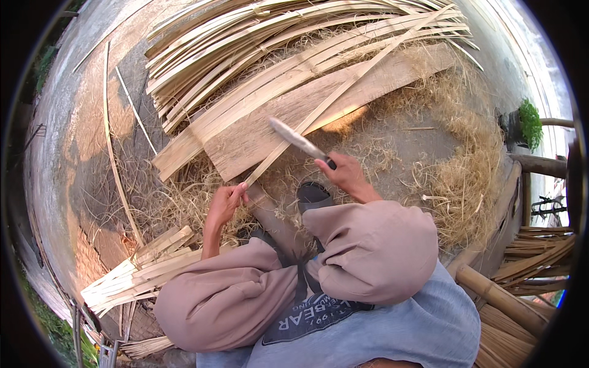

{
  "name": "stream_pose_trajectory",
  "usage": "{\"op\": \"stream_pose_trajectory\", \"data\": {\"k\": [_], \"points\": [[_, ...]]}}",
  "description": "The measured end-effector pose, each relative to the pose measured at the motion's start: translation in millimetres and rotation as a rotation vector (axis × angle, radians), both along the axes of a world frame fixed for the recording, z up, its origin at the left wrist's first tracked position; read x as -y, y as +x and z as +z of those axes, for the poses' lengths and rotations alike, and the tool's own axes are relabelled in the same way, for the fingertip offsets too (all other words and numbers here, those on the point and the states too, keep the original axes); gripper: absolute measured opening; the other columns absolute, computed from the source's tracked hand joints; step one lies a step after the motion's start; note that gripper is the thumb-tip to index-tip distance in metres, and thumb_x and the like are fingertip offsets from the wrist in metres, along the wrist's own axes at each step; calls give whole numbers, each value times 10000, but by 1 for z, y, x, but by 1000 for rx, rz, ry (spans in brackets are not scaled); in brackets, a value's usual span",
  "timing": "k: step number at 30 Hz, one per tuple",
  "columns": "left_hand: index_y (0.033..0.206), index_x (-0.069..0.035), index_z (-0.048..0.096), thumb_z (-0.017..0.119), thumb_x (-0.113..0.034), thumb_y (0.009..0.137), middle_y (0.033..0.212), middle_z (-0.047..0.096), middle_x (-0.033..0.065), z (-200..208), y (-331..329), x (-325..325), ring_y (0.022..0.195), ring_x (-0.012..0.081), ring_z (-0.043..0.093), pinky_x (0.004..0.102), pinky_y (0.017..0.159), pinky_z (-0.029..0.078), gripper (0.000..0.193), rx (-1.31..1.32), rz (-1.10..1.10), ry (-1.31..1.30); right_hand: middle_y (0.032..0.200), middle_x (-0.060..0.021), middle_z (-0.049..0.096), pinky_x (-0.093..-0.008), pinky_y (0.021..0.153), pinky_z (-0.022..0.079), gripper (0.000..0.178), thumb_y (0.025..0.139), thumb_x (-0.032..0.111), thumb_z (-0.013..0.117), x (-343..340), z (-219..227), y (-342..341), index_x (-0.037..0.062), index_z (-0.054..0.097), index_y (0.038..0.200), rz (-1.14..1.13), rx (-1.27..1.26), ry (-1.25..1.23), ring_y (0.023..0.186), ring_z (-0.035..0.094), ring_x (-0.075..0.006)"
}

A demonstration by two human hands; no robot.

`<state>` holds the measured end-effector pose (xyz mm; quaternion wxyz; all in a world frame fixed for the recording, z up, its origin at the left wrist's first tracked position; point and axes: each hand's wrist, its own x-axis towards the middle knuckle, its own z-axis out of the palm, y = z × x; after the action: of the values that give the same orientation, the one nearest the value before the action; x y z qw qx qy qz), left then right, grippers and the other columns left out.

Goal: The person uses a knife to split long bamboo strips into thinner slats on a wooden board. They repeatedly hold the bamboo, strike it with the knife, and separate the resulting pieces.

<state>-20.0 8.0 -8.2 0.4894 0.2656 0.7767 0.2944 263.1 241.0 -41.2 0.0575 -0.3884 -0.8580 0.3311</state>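
My left hand (227, 203) pinches the near end of a long, thin bamboo strip (331, 103). The strip slants away to the upper right, passing over a wide wooden board (242, 144). In my right hand (347, 175) is a knife (298, 138), gripped by its dark handle. Its broad pale blade points up and left, and from this view it overlaps the strip; I cannot tell if they touch. Beyond the board lies a large pile of split bamboo strips (215, 76).
Curly shavings (457, 178) cover much of the ground, thickest at the right. More split strips (144, 270) lie by my left knee. Bamboo poles (500, 297) and bundled strips (534, 260) stand at the right, with a green plant (529, 124) farther off. My sandalled foot (315, 195) is between my hands.
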Motion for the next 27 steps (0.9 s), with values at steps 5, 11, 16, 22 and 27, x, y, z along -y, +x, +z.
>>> {"op": "stream_pose_trajectory", "data": {"k": [5, 11, 16, 22, 27], "points": [[727, -20, 710, 584, -515, 1047, 540, 392, -66, 15, 11, -28, 532, 63, 345, 292, 516, 261, 602, -51, -47, 67, 623, -213, 619, -469, 573, 482, 705, 999, 622, 576, -169, 36, 44, -17, 612, 701, -389, 130, 167, 596, 648, -352], [704, -35, 712, 619, -462, 1041, 533, 422, -45, -1, 5, -1, 532, 82, 399, 299, 528, 309, 552, 28, 6, 20, 716, -226, 654, -513, 625, 495, 578, 997, 589, 608, 4, 7, -3, 24, 633, 876, 182, -95, 91, 679, 667, -403], [720, -36, 728, 628, -451, 1039, 526, 409, -69, 5, -17, 37, 507, 55, 338, 276, 506, 251, 532, 69, 9, -17, 598, -148, 614, -449, 578, 509, 701, 1012, 661, 509, -188, 11, 76, 24, 600, 734, -601, -5, 43, 574, 655, -298], [775, -56, 687, 633, -516, 1027, 516, 383, -82, 10, -12, 19, 453, 36, 288, 252, 442, 208, 527, 326, 58, -123, 586, -193, 579, -458, 541, 450, 679, 1009, 580, 596, -144, 25, 36, -28, 604, 707, -402, -4, -52, 550, 610, -304], [775, -86, 636, 642, -566, 1008, 521, 356, -91, 16, -27, 15, 428, 34, 281, 244, 410, 197, 534, 449, 69, -255, 706, -158, 664, -474, 602, 518, 596, 984, 618, 611, 43, 17, -12, 35, 624, 863, 199, -9, 118, 652, 669, -343]]}}
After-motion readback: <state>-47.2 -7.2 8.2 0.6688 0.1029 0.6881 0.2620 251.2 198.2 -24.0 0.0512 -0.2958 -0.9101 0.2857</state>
